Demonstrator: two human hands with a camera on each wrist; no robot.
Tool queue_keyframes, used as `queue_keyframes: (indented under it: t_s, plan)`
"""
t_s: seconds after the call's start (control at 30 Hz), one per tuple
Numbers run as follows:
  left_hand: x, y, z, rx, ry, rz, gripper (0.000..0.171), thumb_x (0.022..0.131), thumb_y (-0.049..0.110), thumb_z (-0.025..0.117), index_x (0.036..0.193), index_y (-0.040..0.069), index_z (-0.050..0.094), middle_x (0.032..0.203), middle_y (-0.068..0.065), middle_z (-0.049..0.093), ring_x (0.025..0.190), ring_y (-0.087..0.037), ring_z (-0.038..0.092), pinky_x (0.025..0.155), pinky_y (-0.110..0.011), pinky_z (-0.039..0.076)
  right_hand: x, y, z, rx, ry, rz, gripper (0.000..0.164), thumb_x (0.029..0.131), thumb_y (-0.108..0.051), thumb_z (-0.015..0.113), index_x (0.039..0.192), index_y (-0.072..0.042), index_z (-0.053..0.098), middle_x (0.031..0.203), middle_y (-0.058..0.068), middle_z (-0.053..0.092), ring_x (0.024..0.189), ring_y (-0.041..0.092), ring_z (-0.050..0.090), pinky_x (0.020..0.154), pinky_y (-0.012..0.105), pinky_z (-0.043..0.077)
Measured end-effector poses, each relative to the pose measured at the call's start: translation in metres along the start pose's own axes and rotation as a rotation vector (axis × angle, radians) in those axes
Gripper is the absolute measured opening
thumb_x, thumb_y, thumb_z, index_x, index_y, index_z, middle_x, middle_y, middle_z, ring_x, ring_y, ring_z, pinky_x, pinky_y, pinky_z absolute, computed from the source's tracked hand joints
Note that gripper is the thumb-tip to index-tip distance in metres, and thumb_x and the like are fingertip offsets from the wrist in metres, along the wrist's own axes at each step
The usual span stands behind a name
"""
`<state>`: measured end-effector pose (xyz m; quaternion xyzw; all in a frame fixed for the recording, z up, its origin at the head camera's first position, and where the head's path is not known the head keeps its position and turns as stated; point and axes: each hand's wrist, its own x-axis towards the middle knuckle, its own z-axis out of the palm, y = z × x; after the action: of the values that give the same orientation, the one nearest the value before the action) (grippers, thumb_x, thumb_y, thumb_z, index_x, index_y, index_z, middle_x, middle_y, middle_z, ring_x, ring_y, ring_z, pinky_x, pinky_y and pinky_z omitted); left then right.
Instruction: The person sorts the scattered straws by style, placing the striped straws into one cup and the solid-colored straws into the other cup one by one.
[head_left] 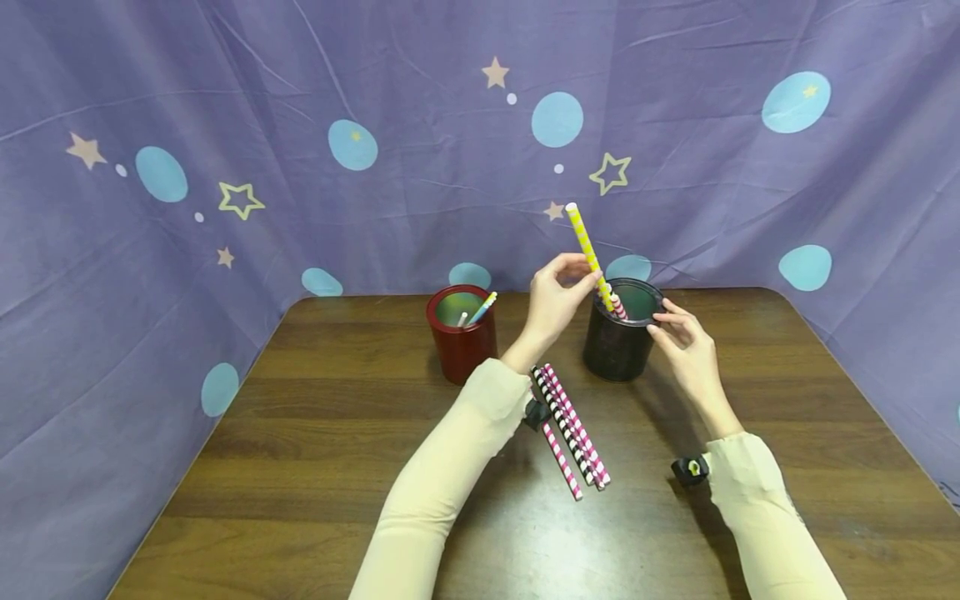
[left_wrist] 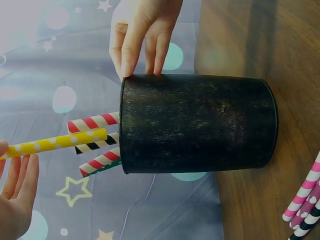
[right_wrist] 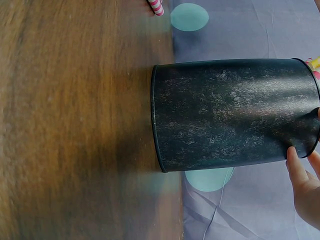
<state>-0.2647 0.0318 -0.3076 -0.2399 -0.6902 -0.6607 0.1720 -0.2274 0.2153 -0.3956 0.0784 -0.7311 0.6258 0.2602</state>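
Observation:
My left hand [head_left: 557, 300] pinches a yellow paper straw with white dots [head_left: 587, 242], tilted over the black can. The straw's lower end [left_wrist: 100, 134] is just above the rim in the left wrist view. The black can [head_left: 617, 346] stands upright on the table, with red-and-white striped straws [left_wrist: 95, 121] and a black-and-white one [left_wrist: 95, 145] sticking out. A bit of green shows beside them. At the can's right side, my right hand [head_left: 686, 346] holds the rim between thumb and fingers. Its thumb [right_wrist: 295, 162] touches the outer wall in the right wrist view.
A red can [head_left: 462, 346] with a few straws [head_left: 483, 307] in it stands left of the black one. Several pink, purple and black patterned straws [head_left: 570, 425] lie on the wooden table [head_left: 322, 467] in front. Behind hangs a purple patterned curtain [head_left: 420, 217].

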Motion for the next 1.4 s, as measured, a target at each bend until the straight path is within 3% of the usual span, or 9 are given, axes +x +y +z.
queue_keyframes:
  t_s: [0.1,0.27,0.4,0.63,1.07,1.4]
  plan:
    - [-0.003,0.008,0.000,0.014,-0.007,-0.011,0.018,0.076,-0.007,0.062,0.093,-0.013,0.058,0.086,-0.027,0.062,0.081,-0.034,0.061,0.068,-0.019,0.051,0.000,0.001,0.000,0.002,0.000,-0.013,0.023,0.080,0.008,0.057,0.101,0.017,0.053,0.125,0.025,0.045,0.114,0.029,0.046,0.094,0.030,0.039]
    - [-0.006,0.007,0.002,0.054,-0.015,-0.019,0.018,0.076,-0.007,0.062,0.092,-0.013,0.058,0.086,-0.027,0.062,0.081,-0.033,0.061,0.069,-0.020,0.051,0.000,0.002,0.000,0.002,0.000,-0.017,0.023,0.080,0.009,0.057,0.101,0.017,0.053,0.125,0.025,0.045,0.113,0.025,0.048,0.092,0.023,0.040]
    - [-0.007,-0.001,0.005,0.061,-0.025,-0.022,0.017,0.076,-0.008,0.062,0.091,-0.014,0.058,0.086,-0.027,0.062,0.081,-0.034,0.062,0.070,-0.023,0.051,0.000,0.002,0.001,0.004,0.003,-0.011,0.023,0.080,0.009,0.057,0.101,0.017,0.053,0.125,0.025,0.045,0.113,0.024,0.048,0.091,0.020,0.041]
    - [-0.002,-0.042,0.014,0.105,-0.026,-0.018,0.017,0.076,0.000,0.066,0.090,-0.007,0.061,0.083,-0.019,0.065,0.076,-0.019,0.063,0.068,-0.015,0.050,0.000,0.001,0.001,0.006,0.001,-0.004,0.023,0.080,0.009,0.057,0.101,0.017,0.053,0.125,0.025,0.045,0.114,0.028,0.047,0.091,0.021,0.040]
    - [-0.008,-0.055,0.020,0.217,-0.046,-0.042,0.017,0.074,0.006,0.069,0.089,-0.002,0.064,0.081,-0.012,0.067,0.072,-0.014,0.064,0.065,-0.011,0.047,0.000,0.001,0.001,0.004,0.003,-0.006,0.023,0.080,0.009,0.057,0.101,0.018,0.053,0.125,0.025,0.045,0.114,0.029,0.046,0.093,0.027,0.040]
    - [-0.019,-0.066,0.014,0.176,-0.065,-0.062,0.022,0.073,0.002,0.070,0.093,-0.005,0.063,0.081,-0.016,0.065,0.072,-0.020,0.063,0.067,-0.013,0.048,0.001,0.002,0.001,0.014,0.009,-0.005,0.022,0.080,0.009,0.057,0.100,0.018,0.053,0.125,0.025,0.045,0.114,0.026,0.047,0.093,0.027,0.040]
